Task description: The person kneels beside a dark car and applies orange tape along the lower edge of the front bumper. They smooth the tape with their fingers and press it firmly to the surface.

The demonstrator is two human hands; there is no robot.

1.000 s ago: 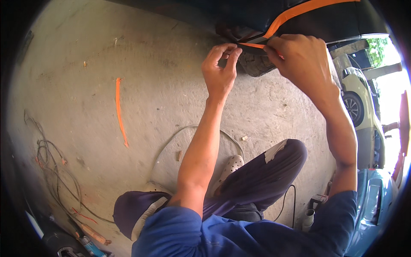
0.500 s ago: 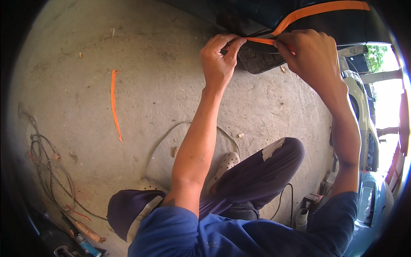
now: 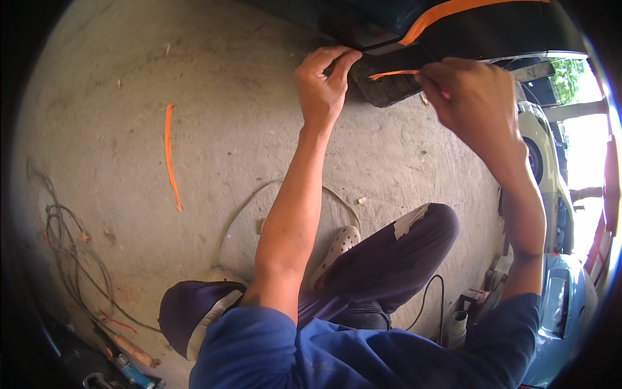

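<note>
My left hand [image 3: 324, 84] is raised near the dark car body panel [image 3: 492, 35], thumb and forefinger pinched together at its lower edge. Whatever lies between those fingertips is too small to make out. My right hand [image 3: 476, 100] is closed round one end of a short strip of orange tape [image 3: 394, 74]. The strip's other end points free toward my left hand, apart from it. A small red bit shows between the right fingers; its kind is hidden. Above, a wider band of orange masking tape [image 3: 447, 11] curves along the panel.
Behind the strip is a dark tyre [image 3: 389, 91] under the car. Another orange tape strip [image 3: 170, 155] lies on the concrete floor. A coiled cable [image 3: 71, 253] and a blue power tool [image 3: 129, 373] are at left; a pale pipe [image 3: 457, 324] stands near my right elbow.
The orange strip has come out of my left fingers and now hangs only from my right hand. My left hand has shifted slightly left and up.
</note>
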